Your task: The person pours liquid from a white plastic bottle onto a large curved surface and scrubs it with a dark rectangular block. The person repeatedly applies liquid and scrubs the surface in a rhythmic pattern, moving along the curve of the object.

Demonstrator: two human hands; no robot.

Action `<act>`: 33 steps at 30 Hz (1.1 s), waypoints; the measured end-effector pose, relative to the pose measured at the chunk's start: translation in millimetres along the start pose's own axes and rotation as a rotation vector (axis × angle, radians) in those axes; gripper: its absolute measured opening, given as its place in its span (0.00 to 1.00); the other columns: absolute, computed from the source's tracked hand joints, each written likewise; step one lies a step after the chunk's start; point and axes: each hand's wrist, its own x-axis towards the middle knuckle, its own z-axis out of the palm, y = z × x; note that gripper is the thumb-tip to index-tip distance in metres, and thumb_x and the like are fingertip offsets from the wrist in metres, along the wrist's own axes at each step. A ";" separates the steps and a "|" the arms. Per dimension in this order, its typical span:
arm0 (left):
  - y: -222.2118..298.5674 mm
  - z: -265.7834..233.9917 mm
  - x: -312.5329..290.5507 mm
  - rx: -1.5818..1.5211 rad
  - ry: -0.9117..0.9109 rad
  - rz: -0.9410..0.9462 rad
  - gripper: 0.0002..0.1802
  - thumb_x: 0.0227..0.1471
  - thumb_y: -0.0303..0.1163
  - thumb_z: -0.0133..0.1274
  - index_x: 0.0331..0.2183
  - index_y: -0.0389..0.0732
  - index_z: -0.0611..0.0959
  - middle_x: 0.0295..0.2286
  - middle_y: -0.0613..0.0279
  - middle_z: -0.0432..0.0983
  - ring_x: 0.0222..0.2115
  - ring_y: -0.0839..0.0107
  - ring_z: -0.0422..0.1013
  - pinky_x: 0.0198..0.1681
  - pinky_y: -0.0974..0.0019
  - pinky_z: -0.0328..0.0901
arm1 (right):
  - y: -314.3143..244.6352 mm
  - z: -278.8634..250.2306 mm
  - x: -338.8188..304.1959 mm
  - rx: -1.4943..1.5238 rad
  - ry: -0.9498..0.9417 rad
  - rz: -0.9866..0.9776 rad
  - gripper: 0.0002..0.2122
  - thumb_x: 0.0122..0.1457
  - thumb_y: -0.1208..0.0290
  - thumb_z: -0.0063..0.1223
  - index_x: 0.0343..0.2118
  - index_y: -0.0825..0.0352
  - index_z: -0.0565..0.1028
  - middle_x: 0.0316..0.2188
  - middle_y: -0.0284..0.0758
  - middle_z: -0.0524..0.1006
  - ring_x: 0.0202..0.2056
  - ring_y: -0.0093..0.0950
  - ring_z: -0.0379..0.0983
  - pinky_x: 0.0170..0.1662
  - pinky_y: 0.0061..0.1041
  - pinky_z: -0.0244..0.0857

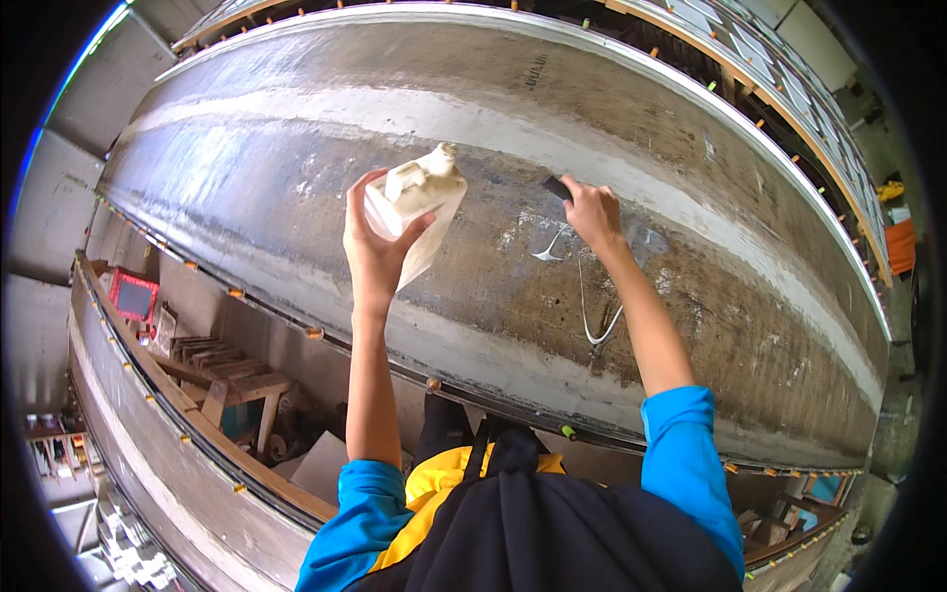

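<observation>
My left hand [373,247] is wrapped round an off-white plastic jug [439,197], fingers along its far left side and thumb across the near side. The jug is held tilted over a long brown, slightly curved panel [473,266] with pale bands along it. To the right, my right hand [595,212] grips a small dark flat block [558,187] against the panel's surface. Close to that hand lies a white liquid streak [548,256]. A longer looped white streak [595,338] runs nearer to me, beside my right forearm.
Orange and green pegs [433,385] line the panel's near edge, in front of my body. A second long panel [168,454] stands at the lower left. Between them are a wooden stool [244,390] and a red-framed board [133,296]. More frames [779,69] stand beyond the far edge.
</observation>
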 end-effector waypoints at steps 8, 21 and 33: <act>7.1 -14.2 -29.7 0.055 0.030 -0.022 0.37 0.30 0.31 0.68 0.45 0.42 0.70 0.41 0.55 0.71 0.43 0.61 0.68 0.48 0.59 0.62 | -83.9 41.6 -56.2 0.076 0.309 -0.518 0.11 0.52 0.77 0.50 0.40 0.60 0.72 0.16 0.31 0.72 0.14 0.24 0.64 0.25 0.22 0.63; -21.8 -27.9 -4.6 0.022 -0.023 -0.037 0.37 0.29 0.30 0.68 0.45 0.41 0.70 0.41 0.55 0.71 0.43 0.59 0.67 0.47 0.60 0.62 | -77.9 37.1 -34.9 -0.014 0.056 -0.442 0.12 0.50 0.75 0.54 0.39 0.57 0.73 0.21 0.30 0.76 0.17 0.23 0.66 0.28 0.21 0.64; -29.5 -16.6 5.3 -0.023 -0.071 -0.035 0.37 0.29 0.29 0.68 0.45 0.42 0.70 0.41 0.56 0.70 0.44 0.59 0.67 0.47 0.59 0.61 | -22.8 5.8 -18.6 0.089 -0.042 -0.142 0.13 0.48 0.79 0.53 0.37 0.56 0.76 0.25 0.30 0.79 0.22 0.23 0.73 0.32 0.20 0.66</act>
